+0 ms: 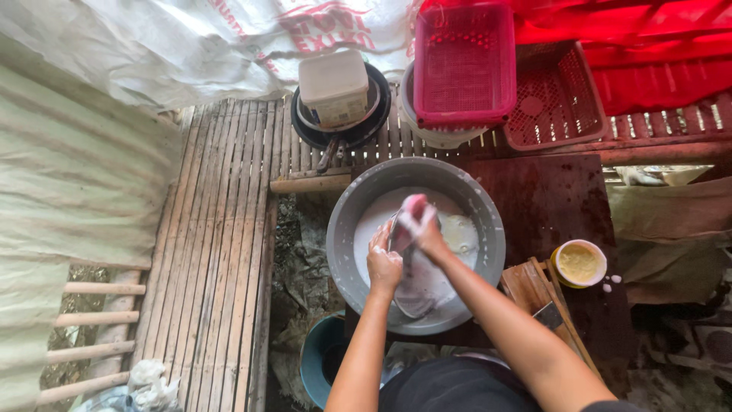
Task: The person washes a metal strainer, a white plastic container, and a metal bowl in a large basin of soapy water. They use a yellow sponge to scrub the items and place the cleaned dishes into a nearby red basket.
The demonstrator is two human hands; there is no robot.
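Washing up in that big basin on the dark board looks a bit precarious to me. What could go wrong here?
The grey basin is full of soapy water, so the utensil held by the left hand could slip while the right hand scrubs with the pink sponge. Suds might splash over the rim onto the open yellow tub nearby. Spilled water would probably drain through the bamboo slats.

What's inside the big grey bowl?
The grey basin holds milky, soapy water. Both hands are in it: the left hand grips a dark pan, and the right hand rubs it with a pink sponge. The cloudy water hides anything underneath.
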